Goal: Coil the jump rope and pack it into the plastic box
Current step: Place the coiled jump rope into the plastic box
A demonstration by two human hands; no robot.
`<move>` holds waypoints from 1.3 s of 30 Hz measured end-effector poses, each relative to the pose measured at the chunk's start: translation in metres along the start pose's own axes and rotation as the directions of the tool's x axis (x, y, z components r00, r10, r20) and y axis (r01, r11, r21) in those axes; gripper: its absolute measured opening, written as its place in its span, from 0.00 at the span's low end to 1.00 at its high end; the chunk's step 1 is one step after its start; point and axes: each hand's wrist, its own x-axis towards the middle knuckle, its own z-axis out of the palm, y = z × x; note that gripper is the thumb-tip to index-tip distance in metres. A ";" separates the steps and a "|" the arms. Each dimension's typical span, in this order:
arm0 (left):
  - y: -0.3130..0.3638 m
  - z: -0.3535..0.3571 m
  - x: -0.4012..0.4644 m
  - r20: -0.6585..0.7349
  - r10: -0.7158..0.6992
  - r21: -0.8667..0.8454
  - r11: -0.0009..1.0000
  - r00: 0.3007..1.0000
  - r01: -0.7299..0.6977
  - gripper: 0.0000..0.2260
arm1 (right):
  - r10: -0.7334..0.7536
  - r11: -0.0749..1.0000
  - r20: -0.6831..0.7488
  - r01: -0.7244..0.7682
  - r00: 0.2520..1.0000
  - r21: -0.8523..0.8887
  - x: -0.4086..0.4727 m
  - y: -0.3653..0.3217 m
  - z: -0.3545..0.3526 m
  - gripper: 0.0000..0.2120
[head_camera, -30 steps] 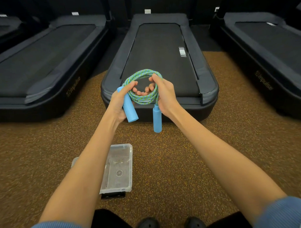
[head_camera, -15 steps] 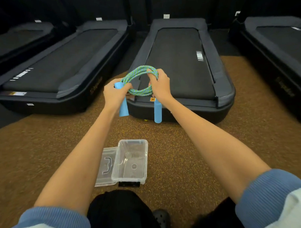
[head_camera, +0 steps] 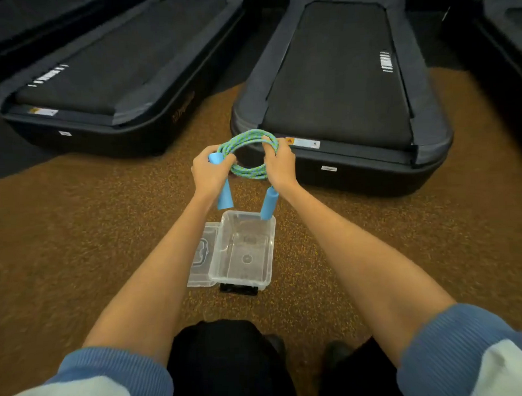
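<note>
Jump rope (head_camera: pixel 248 152) coiled above plastic box (head_camera: pixel 244 251)

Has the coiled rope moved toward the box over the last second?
Yes. The rope, held by both hands, was over the treadmill end earlier; now it hangs nearer the box, one handle overlapping its far rim. The camera moved too.

The scene is dimly and evenly lit, apparently from overhead, with the far background lost in near-black while the speckled brown floor (head_camera: pixel 77 234) is kept moderately bright. Strong wide-angle distortion is seen toward the edges, where the treadmills (head_camera: pixel 338 76) are splayed outward and the sleeves (head_camera: pixel 466 347) are stretched, and motion smear is spread over the floor's speckle at the sides. Soft glare is carried by the clear plastic box (head_camera: pixel 243 248), and only faint, diffuse shadows are cast.
</note>
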 end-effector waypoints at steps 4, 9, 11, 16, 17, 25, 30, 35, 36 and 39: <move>-0.031 0.006 -0.004 -0.014 -0.026 0.009 1.000 1.000 0.026 0.07 | 0.071 0.997 0.006 -0.071 0.997 -0.021 -0.002 0.030 0.013 0.09; -0.078 0.003 -0.012 0.025 -0.042 0.110 0.993 0.999 0.039 0.11 | 0.197 0.979 0.032 -0.195 0.980 -0.059 -0.013 0.079 0.035 0.12; -0.102 0.000 -0.015 0.019 -0.066 0.158 0.985 0.998 0.062 0.12 | 0.244 0.968 0.033 -0.242 0.969 -0.072 -0.020 0.101 0.048 0.13; -0.159 -0.006 -0.025 0.035 -0.155 0.139 0.979 0.987 0.149 0.07 | 0.337 0.941 0.085 -0.333 0.938 -0.061 -0.041 0.143 0.071 0.12; -0.171 -0.006 -0.027 0.023 -0.168 0.158 0.974 0.985 0.163 0.07 | 0.351 0.936 0.092 -0.346 0.932 -0.063 -0.045 0.152 0.075 0.11; -0.243 0.004 -0.034 0.012 -0.308 0.291 0.911 0.951 0.292 0.11 | 0.489 0.865 0.095 -0.468 0.867 -0.179 -0.055 0.222 0.096 0.15; -0.265 0.011 -0.030 0.053 -0.334 0.353 0.888 0.941 0.295 0.11 | 0.516 0.840 0.087 -0.484 0.852 -0.245 -0.050 0.247 0.105 0.15; -0.281 0.022 -0.028 0.065 -0.309 0.465 0.851 0.949 0.245 0.12 | 0.498 0.812 0.063 -0.439 0.865 -0.384 -0.043 0.266 0.122 0.16; -0.282 0.025 -0.027 0.075 -0.318 0.492 0.836 0.945 0.242 0.12 | 0.495 0.799 0.056 -0.429 0.867 -0.421 -0.042 0.268 0.124 0.16; -0.291 0.033 -0.026 0.122 -0.365 0.603 0.766 0.923 0.224 0.13 | 0.501 0.743 0.043 -0.405 0.864 -0.533 -0.037 0.277 0.128 0.15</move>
